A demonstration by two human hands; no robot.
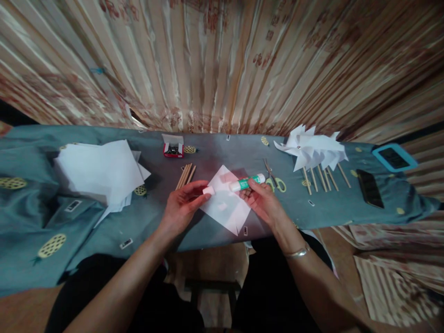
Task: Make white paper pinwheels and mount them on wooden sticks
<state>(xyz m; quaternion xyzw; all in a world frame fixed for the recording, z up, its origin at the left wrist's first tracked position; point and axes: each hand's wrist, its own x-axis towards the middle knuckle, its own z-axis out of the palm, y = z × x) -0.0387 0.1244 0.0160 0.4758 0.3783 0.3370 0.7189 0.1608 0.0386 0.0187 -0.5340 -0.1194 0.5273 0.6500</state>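
My left hand [180, 203] pinches a small white glue stick cap [208, 190] between thumb and fingertips. A green and white glue stick [249, 182] lies in the fingers of my right hand [264, 200], its uncapped end pointing left. Both hands are raised over a square sheet of white paper [225, 208], which lies cornerwise on the table with cuts running in from its corners. Scissors [272, 178] with yellow-green handles lie just beyond my right hand. Several wooden sticks [185, 175] lie beyond my left hand.
A stack of white paper [100, 169] lies at the left. A small red box [173, 149] of dark pins stands open at the back. Paper pinwheels [312, 148] on sticks lie at the right, near a dark phone [369, 188] and a blue-framed device [394, 157]. A curtain [208, 69] hangs behind the table.
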